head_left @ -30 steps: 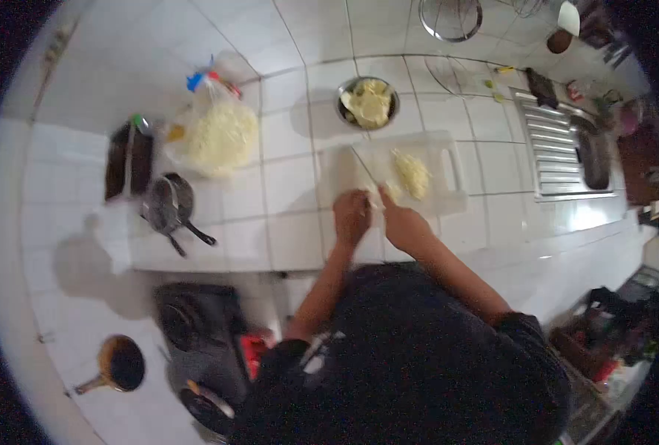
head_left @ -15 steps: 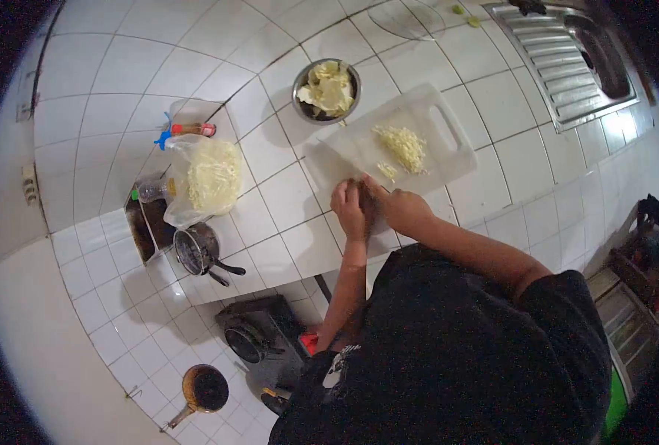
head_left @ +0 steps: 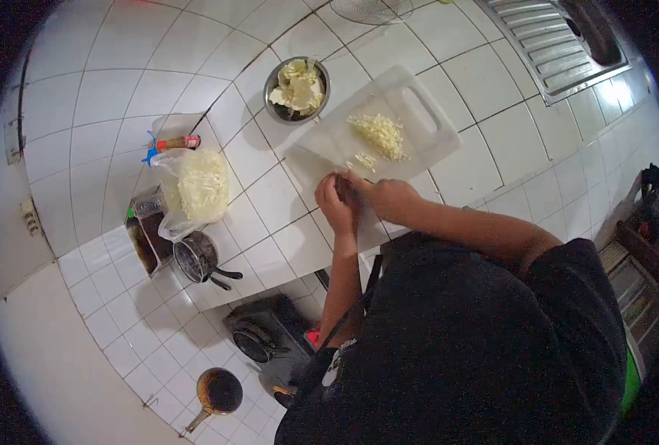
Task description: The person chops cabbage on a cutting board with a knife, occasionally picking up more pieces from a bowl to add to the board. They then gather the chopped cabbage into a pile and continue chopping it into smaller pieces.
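Note:
My left hand (head_left: 337, 204) is curled at the near edge of the white cutting board (head_left: 432, 152), its fingers closed around something small and dark that is mostly hidden. Against it is my right hand (head_left: 390, 200), closed with the index finger stretched forward, gripping what looks like a knife (head_left: 318, 156). The pale blade points away to the left over the board and is hard to make out. Just beyond my hands lies a heap of finely chopped pale-yellow vegetable (head_left: 378, 137), with a few loose bits (head_left: 362, 161) beside it.
Behind the board, a metal bowl (head_left: 326, 100) holds pale leafy pieces. To the left are a plastic bag of shredded pale food (head_left: 202, 185), a red-labelled bottle (head_left: 177, 143) and a small pot (head_left: 196, 256). A sink (head_left: 552, 44) is at upper right; a stove (head_left: 270, 319) stands below left.
The view has shifted slightly, so the board, bowl and hands appear farther left. Both hands stay together at the board's near edge, and the chopped heap looks much the same.

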A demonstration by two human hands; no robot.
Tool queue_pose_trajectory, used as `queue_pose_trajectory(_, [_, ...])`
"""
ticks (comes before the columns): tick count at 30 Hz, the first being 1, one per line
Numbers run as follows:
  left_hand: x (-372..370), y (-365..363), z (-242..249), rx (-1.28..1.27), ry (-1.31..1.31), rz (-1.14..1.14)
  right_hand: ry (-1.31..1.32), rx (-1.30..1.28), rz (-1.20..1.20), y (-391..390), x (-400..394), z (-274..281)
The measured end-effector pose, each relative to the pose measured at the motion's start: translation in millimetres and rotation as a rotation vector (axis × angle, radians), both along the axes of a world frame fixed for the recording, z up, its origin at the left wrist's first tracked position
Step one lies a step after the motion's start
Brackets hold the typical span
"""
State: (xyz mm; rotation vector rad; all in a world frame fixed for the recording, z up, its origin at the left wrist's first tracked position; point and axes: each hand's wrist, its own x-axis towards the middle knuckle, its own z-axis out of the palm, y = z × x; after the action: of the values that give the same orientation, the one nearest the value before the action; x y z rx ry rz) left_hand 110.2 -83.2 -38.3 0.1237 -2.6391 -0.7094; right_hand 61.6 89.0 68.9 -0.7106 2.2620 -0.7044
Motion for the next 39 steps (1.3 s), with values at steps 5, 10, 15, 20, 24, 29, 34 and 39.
queue_pose_trajectory(5, [1,-9,-5,-0.1,-0.168,-0.057,0.101,0.011,0.0,-7,8,6])
queue_pose_trajectory(10, [4,0,5,-0.091,0.056,0.028,0.114,-0.018,0.041,5,6,-12])
queue_pose_trajectory(15, [9,-8,-10,-0.002,-0.048,0.015,0.07,0.066,0.048,-3,7,-6])
queue_pose_trajectory(20, [2,-5,-6,0.046,0.061,0.056,0.089,0.066,0.105,11,-7,-7])
queue_pose_trajectory(24, [4,6,13,-0.012,0.046,0.044,0.119,0.094,0.052,31,0,-15])
queue_pose_trajectory(29, [1,-4,11,-0.062,0.047,-0.029,0.172,0.0,-0.011,19,11,-22])
queue_pose_trajectory(34, [0,1,17,-0.031,0.047,-0.05,0.196,0.001,0.078,11,12,-11])
queue_pose_trajectory(39, [0,-1,12,-0.164,-0.053,-0.006,0.145,0.023,0.107,11,9,-2])
